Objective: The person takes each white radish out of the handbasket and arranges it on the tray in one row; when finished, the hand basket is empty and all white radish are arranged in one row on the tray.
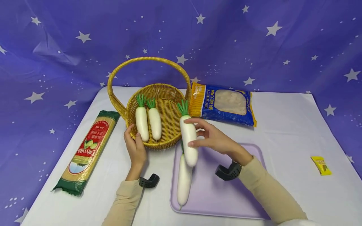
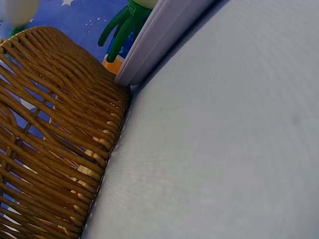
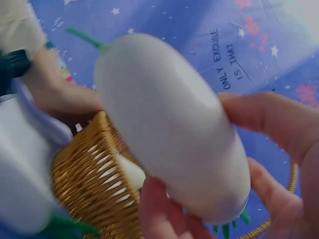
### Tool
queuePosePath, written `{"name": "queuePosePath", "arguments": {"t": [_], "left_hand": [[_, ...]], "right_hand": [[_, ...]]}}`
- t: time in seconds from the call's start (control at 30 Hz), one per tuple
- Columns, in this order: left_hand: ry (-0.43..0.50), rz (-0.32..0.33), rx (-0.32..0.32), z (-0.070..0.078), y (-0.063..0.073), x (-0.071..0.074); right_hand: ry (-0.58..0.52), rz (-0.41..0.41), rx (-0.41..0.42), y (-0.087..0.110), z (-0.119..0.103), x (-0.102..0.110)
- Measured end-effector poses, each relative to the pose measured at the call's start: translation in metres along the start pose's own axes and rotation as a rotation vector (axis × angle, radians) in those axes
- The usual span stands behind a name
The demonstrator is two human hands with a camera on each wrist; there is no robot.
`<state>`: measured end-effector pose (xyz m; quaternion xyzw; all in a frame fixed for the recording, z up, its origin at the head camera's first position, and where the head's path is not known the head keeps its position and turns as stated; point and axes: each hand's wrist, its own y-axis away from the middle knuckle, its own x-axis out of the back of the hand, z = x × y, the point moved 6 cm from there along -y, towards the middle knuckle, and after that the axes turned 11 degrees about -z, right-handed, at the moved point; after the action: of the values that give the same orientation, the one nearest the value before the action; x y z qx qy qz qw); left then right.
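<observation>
My right hand [image 1: 213,136] pinches a white radish [image 1: 189,138] with green leaves between thumb and fingers, over the tray's left edge beside the basket. The right wrist view shows this radish [image 3: 169,124] large, fingers on both its sides. My left hand [image 1: 135,147] grips the near left rim of the wicker basket [image 1: 169,142], thumb inside. Two white radishes [image 1: 142,124] lie side by side in the basket, leaves toward the back. Another radish [image 1: 184,182] lies on the lilac tray [image 1: 226,188], its top partly hidden behind the held one.
A pack of spaghetti [image 1: 87,150] lies left of the basket. Behind the tray is a blue and yellow pasta bag [image 1: 226,103], close to the basket's right side. A small yellow packet [image 1: 321,165] lies far right. The basket's tall handle [image 1: 150,58] arches above it.
</observation>
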<state>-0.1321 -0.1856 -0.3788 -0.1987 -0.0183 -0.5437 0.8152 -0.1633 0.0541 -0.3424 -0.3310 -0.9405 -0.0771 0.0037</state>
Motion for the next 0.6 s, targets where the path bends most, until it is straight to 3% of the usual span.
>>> {"name": "queuePosePath", "arguments": {"t": [0.23, 0.3, 0.47, 0.6], "left_hand": [[-0.002, 0.001, -0.004, -0.002, 0.000, 0.000], [-0.002, 0.001, -0.008, -0.009, -0.002, 0.000], [-0.017, 0.009, -0.013, -0.035, -0.005, 0.000], [-0.026, 0.006, -0.011, -0.042, -0.006, 0.000]], "right_hand": [[0.213, 0.160, -0.103, 0.058, 0.044, -0.012], [0.253, 0.187, -0.125, 0.069, 0.057, -0.017], [0.291, 0.209, -0.147, 0.088, 0.075, -0.027], [0.307, 0.194, -0.173, 0.097, 0.080, -0.035]]}}
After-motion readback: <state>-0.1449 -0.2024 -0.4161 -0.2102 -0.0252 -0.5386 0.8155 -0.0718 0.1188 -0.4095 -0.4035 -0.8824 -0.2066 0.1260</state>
